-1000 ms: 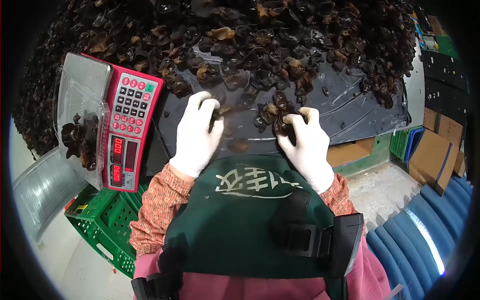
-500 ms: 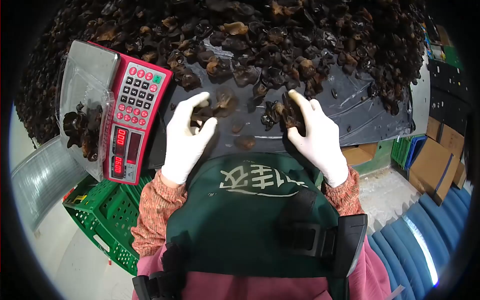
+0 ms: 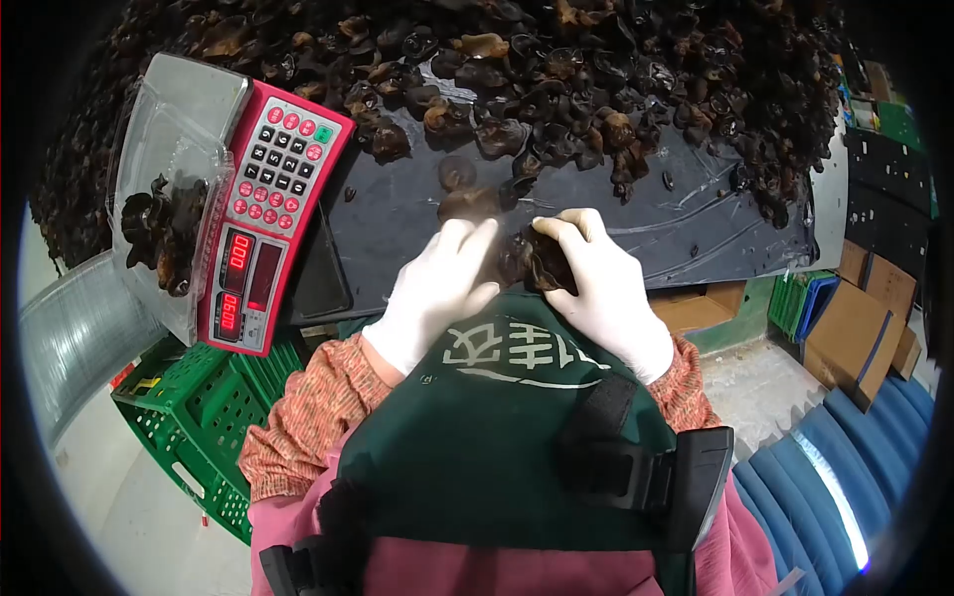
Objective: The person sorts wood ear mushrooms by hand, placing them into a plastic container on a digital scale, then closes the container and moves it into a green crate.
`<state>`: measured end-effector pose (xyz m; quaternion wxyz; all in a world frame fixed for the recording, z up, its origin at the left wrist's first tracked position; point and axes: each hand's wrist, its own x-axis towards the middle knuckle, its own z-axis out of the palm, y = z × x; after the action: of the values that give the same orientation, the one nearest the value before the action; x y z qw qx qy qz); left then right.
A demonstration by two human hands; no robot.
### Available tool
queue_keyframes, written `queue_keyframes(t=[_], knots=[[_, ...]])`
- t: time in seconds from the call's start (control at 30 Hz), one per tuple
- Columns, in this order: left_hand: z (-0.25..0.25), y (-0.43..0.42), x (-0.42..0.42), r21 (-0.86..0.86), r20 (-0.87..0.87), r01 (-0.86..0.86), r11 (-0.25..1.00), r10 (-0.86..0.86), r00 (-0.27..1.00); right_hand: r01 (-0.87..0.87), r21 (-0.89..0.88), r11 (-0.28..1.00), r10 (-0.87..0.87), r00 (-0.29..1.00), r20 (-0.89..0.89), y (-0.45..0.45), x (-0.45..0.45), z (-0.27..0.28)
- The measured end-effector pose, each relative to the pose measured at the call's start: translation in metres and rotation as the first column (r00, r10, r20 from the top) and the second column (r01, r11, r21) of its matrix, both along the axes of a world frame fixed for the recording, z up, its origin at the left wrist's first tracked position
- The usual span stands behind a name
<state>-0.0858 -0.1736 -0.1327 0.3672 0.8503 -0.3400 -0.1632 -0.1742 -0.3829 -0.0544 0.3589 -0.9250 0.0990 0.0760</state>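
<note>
Both my hands wear white gloves and have come close together at the table's near edge, just above my green apron [image 3: 497,427]. My right hand [image 3: 601,283] is closed around dark brown wood ear mushrooms [image 3: 547,263], fingers on top and thumb below. From the other side, my left hand [image 3: 437,283] curls its fingers and thumb onto the left part of the same clump, which is slightly blurred. Beyond the left fingertips, a loose brownish wood ear piece [image 3: 467,206] lies on the dark sheet [image 3: 676,223].
A large heap of wood ear mushrooms [image 3: 586,70] covers the far side. At left stands a red scale [image 3: 258,258] bearing a clear plastic tray [image 3: 124,199] with some pieces in it. A green crate [image 3: 179,407] sits below left; cardboard boxes [image 3: 845,333] are at right.
My left hand has moved right and nearer to me, onto the mushrooms. My right hand has drawn its clump left and closer to my body.
</note>
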Motion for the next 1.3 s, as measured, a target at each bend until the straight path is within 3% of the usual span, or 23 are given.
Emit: queue_keyframes(t=[0.13, 0.23, 0.3, 0.37, 0.4, 0.43, 0.47, 0.53, 0.63, 0.73, 0.8, 0.9, 1.0, 1.07, 1.13, 1.17, 1.27, 1.3], knots=[[-0.008, -0.008, 0.004, -0.007, -0.092, -0.001, 1.000, 0.000, 0.996, 0.015, 0.270, 0.963, -0.032, 0.998, 0.058, 0.012, -0.005, -0.009], [0.000, -0.004, 0.002, -0.075, -0.266, -0.046, 0.996, 0.025, 0.964, 0.065, 0.451, 0.890, -0.098, 0.994, 0.050, 0.012, 0.000, -0.013], [0.016, 0.000, 0.001, -0.161, -0.436, -0.123, 0.979, 0.041, 0.899, 0.018, 0.413, 0.911, -0.057, 0.995, 0.082, 0.012, 0.006, -0.001], [0.047, 0.008, 0.009, -0.266, -0.469, -0.204, 0.942, 0.058, 0.881, -0.061, 0.406, 0.912, -0.004, 0.988, 0.155, 0.020, 0.025, 0.013], [0.066, 0.016, 0.019, -0.319, -0.446, -0.229, 0.920, 0.068, 0.892, -0.096, 0.407, 0.909, 0.017, 0.981, 0.193, 0.024, 0.039, 0.023], [0.081, 0.029, 0.033, -0.275, -0.343, -0.237, 0.932, 0.135, 0.929, -0.121, 0.455, 0.882, 0.036, 0.981, 0.190, 0.030, 0.057, 0.039], [0.094, 0.039, 0.044, -0.236, -0.246, -0.246, 0.940, 0.187, 0.951, -0.225, 0.443, 0.868, 0.095, 0.950, 0.297, 0.036, 0.078, 0.049], [0.123, 0.062, 0.060, -0.283, -0.018, -0.303, 0.910, 0.311, 0.950, -0.426, 0.297, 0.855, 0.241, 0.832, 0.499, 0.056, 0.123, 0.077], [0.160, 0.105, 0.087, -0.345, 0.308, -0.419, 0.840, 0.523, 0.795, -0.580, 0.221, 0.784, 0.324, 0.687, 0.650, 0.102, 0.178, 0.106], [0.176, 0.143, 0.112, -0.327, 0.468, -0.515, 0.793, 0.609, 0.641, -0.680, 0.144, 0.719, 0.419, 0.590, 0.690, 0.138, 0.224, 0.115], [0.175, 0.158, 0.120, -0.267, 0.505, -0.552, 0.790, 0.603, 0.618, -0.620, -0.077, 0.781, 0.560, 0.640, 0.526, 0.149, 0.236, 0.114], [0.173, 0.169, 0.118, -0.231, 0.507, -0.572, 0.787, 0.599, 0.619, -0.507, -0.230, 0.831, 0.532, 0.602, 0.596, 0.155, 0.242, 0.093], [0.175, 0.175, 0.110, -0.237, 0.506, -0.576, 0.782, 0.605, 0.614, -0.664, 0.074, 0.744, 0.471, 0.599, 0.648, 0.146, 0.250, 0.098], [0.178, 0.181, 0.106, -0.245, 0.507, -0.578, 0.778, 0.611, 0.608, -0.665, 0.262, 0.699, 0.373, 0.652, 0.660, 0.130, 0.252, 0.099], [0.180, 0.185, 0.102, -0.254, 0.505, -0.579, 0.774, 0.617, 0.603, -0.518, 0.413, 0.749, 0.232, 0.789, 0.569, 0.103, 0.242, 0.098], [0.181, 0.186, 0.101, -0.263, 0.504, -0.579, 0.772, 0.622, 0.599, -0.345, 0.491, 0.800, 0.163, 0.912, 0.376, 0.084, 0.231, 0.101], [0.181, 0.185, 0.095, -0.283, 0.500, -0.572, 0.770, 0.627, 0.597, -0.150, 0.416, 0.897, -0.043, 0.907, 0.419, 0.028, 0.207, 0.052], [0.181, 0.181, 0.092, -0.297, 0.485, -0.576, 0.762, 0.640, 0.596, -0.007, 0.386, 0.922, -0.127, 0.939, 0.319, 0.015, 0.193, 0.046]])
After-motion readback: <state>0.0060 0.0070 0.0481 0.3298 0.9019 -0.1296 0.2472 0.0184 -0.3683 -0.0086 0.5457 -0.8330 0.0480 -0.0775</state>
